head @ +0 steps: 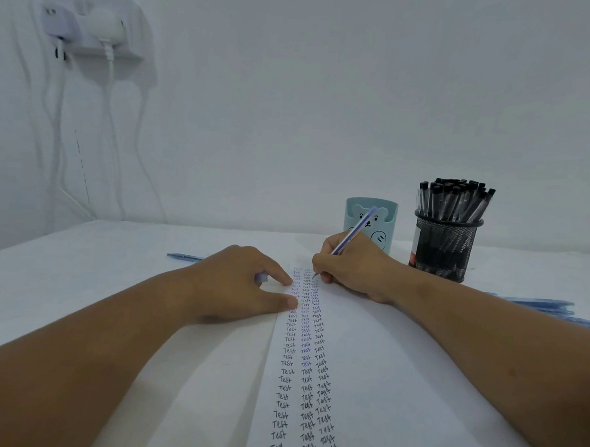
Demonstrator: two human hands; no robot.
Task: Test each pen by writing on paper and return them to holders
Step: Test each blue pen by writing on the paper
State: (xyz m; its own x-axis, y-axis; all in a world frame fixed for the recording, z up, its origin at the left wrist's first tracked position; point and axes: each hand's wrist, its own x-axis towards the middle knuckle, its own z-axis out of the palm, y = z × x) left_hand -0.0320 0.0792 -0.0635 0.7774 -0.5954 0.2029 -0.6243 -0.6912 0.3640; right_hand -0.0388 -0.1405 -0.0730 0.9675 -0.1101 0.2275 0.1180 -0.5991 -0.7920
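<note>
A white sheet of paper (374, 379) lies on the table, filled with three columns of the word "Test". My right hand (352, 269) grips a blue pen (354, 231) with its tip on the paper near the top of the third column. My left hand (240, 281) rests on the paper's left edge, finger and thumb pressing it down, and holds a small pale blue pen cap (261, 278). Behind stand a mint bear-print holder (371, 223) and a black mesh holder (446, 245) packed with several black-capped pens.
A blue pen (184, 257) lies on the table left of my left hand. Several blue pens (550, 307) lie in a pile at the right, behind my right forearm. A wall socket shelf (96, 25) with hanging cables is at upper left.
</note>
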